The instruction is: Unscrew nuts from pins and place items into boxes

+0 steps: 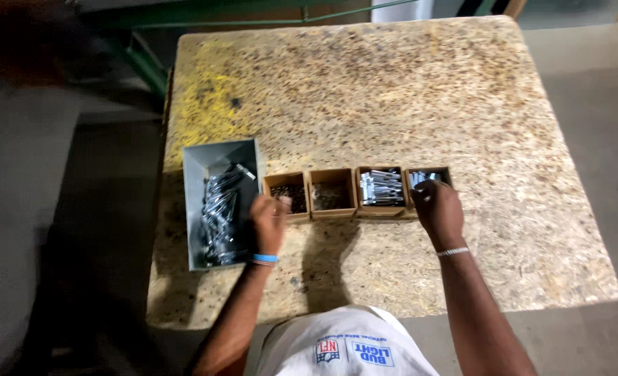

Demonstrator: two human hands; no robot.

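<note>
Reaching into the rightmost box (429, 182), the right hand (440, 211) has its fingers curled over the shiny bolts (420, 178) there; whether it pinches one I cannot tell. The left hand (268, 221) hovers loosely curled between the grey bin (196, 209) at its left and the first box (288, 196), apparently holding nothing. These bolts look stiff, smooth and small (heavy only in bulk), best pinched at mid-shank. Between the hands sit two more boxes (332, 193), square, brown, unlabelled; one holds bright parts (381, 186). Beyond them spreads a speckled board table (392, 90).
</note>
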